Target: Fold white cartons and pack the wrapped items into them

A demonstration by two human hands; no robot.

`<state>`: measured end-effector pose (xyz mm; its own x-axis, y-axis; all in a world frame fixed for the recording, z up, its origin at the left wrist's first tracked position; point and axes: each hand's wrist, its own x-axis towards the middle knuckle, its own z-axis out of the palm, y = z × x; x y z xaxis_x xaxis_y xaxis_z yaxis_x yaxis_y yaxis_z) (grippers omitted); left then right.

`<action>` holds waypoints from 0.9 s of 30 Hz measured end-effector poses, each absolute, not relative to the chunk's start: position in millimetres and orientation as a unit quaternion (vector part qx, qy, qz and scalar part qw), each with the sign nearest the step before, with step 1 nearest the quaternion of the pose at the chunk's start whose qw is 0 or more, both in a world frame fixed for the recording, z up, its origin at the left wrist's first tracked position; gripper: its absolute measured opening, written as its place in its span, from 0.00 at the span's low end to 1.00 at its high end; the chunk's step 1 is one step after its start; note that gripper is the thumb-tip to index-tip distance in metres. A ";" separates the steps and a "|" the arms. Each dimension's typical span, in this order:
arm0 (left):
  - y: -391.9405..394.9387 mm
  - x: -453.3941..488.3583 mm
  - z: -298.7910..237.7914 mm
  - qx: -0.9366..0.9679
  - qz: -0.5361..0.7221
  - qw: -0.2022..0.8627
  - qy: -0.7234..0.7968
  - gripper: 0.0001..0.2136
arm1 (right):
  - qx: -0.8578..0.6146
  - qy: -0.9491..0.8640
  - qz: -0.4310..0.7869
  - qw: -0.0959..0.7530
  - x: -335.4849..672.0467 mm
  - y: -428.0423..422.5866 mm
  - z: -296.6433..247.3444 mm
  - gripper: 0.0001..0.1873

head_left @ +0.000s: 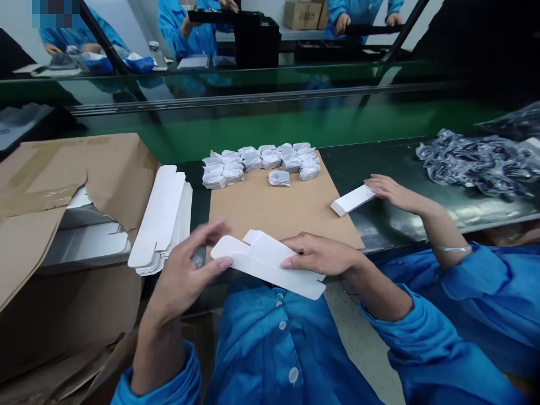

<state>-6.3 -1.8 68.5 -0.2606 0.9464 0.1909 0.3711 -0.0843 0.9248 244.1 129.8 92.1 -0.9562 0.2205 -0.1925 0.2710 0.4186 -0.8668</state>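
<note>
My right hand (318,254) grips a flat white folding carton (264,259) above the table's front edge, thumb on top and fingers behind. The carton is partly unfolded, with end flaps sticking out. At its left end is my left hand (188,270), thumb tip against the flap and fingers raised apart, slightly blurred. Beyond the carton lies a brown cardboard sheet (248,205). Rows of small white-wrapped packets (253,160) stand along its far edge, and a single packet (279,178) with a printed mark sits in front of them.
Left, a stack of flat white cartons (158,219) lies beside an open cardboard box (109,163). At right, a co-worker's hand (392,192) touches a folded white box (354,199). Clear plastic bags (468,163) are heaped farther right. A green barrier (270,121) runs behind.
</note>
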 end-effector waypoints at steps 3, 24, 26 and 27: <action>-0.1 -7.5 76.7 0.529 0.422 0.408 0.613 0.15 | 0.151 0.880 -0.448 0.048 242.4 130.6 97.3 0.14; 13.6 1.1 64.2 0.497 0.422 0.562 0.509 0.16 | 0.077 0.963 0.123 -0.225 260.4 112.9 47.7 0.36; 14.9 6.9 63.0 0.511 0.440 0.484 0.557 0.12 | 0.089 0.959 0.154 -0.219 258.1 111.8 46.9 0.33; 16.5 9.4 62.3 0.516 0.443 0.450 0.579 0.11 | 0.095 0.958 0.163 -0.216 255.9 110.9 47.5 0.30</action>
<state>9.4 16.5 62.3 -0.0622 0.9960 -0.0646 0.1982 0.0757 0.9772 255.9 110.9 47.5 -0.8887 0.1127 0.4444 0.2532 0.9287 0.2709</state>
